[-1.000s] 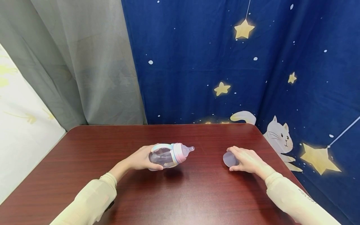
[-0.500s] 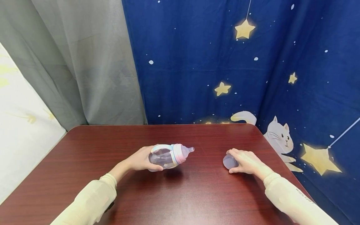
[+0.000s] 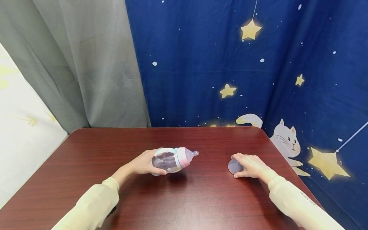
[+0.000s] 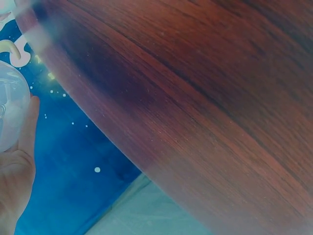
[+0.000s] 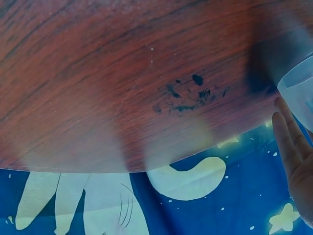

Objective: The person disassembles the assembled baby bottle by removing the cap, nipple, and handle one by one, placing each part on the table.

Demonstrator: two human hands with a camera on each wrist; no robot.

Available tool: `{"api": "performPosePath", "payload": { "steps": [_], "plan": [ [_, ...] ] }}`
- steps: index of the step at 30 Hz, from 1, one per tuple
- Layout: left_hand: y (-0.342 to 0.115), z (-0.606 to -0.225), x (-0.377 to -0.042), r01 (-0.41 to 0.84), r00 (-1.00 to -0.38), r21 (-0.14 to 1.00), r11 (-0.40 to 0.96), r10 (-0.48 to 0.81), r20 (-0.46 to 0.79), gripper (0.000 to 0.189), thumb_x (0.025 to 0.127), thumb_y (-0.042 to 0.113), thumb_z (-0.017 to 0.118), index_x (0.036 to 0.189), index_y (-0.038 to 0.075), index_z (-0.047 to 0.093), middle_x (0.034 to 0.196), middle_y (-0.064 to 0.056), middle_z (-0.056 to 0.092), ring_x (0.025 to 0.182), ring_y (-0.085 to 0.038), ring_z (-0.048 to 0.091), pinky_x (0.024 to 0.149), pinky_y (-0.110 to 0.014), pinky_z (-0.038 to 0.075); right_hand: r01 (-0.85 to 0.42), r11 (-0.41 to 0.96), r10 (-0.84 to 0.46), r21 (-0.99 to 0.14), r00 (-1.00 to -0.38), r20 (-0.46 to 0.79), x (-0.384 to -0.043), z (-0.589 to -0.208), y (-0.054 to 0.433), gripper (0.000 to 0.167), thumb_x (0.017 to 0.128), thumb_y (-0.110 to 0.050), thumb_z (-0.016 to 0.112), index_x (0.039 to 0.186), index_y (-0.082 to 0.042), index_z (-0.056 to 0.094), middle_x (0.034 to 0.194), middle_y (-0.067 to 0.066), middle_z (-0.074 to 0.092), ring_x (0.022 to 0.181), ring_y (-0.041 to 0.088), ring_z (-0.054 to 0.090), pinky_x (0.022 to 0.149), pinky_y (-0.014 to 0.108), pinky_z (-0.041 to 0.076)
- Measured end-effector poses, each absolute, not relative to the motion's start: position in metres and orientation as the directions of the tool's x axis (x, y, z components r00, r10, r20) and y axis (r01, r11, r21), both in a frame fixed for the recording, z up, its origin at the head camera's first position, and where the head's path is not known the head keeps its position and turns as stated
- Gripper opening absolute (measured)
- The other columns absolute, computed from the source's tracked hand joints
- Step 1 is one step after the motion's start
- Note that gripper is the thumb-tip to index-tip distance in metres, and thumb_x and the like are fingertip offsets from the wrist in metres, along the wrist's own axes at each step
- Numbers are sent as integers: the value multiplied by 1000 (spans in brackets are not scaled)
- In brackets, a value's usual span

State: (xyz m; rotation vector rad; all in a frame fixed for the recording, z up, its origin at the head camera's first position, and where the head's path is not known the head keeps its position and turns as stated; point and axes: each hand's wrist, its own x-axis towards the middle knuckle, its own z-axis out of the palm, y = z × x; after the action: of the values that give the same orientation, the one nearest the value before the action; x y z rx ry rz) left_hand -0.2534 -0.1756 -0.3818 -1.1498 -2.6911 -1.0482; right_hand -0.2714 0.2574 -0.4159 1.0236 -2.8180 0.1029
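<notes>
In the head view my left hand [image 3: 141, 163] grips the clear body of a baby bottle [image 3: 165, 162], thumb on the near side. The bottle lies tilted sideways with its pink collar [image 3: 182, 157] and bare teat [image 3: 192, 154] pointing right; a shadow falls on the table beneath. Farther right, my right hand [image 3: 252, 165] holds a translucent bottle cap [image 3: 234, 166] between thumb and fingers, apart from the bottle. The left wrist view shows only part of the bottle [image 4: 11, 105] at its left edge. Part of the cap [image 5: 298, 90] appears at the right edge of the right wrist view.
Both hands are over a dark red wooden table [image 3: 201, 204] with rounded far corners. Behind it hang a grey curtain [image 3: 109, 64] and a blue curtain [image 3: 198, 57] with stars and a cat. Dark marks [image 5: 190, 95] show on the tabletop in the right wrist view.
My right hand has sunk slightly toward the near side with the cap, whose face has tilted a little. The left hand and the bottle have hardly moved.
</notes>
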Motion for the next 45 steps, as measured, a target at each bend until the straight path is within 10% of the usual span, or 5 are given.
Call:
{"api": "performPosePath", "payload": {
  "steps": [45],
  "plan": [
    [-175, -383, -252, 631, -739, 586, 508, 623, 255, 66, 63, 49, 73, 117, 21, 49, 96, 14, 55, 85, -6, 52, 72, -28, 44, -626, 775, -585, -89, -764, 272, -270, -365, 245, 75, 67, -65, 59, 124, -18, 48, 110, 2, 56, 86, 13, 57, 69, 38, 45]
  ]
}}
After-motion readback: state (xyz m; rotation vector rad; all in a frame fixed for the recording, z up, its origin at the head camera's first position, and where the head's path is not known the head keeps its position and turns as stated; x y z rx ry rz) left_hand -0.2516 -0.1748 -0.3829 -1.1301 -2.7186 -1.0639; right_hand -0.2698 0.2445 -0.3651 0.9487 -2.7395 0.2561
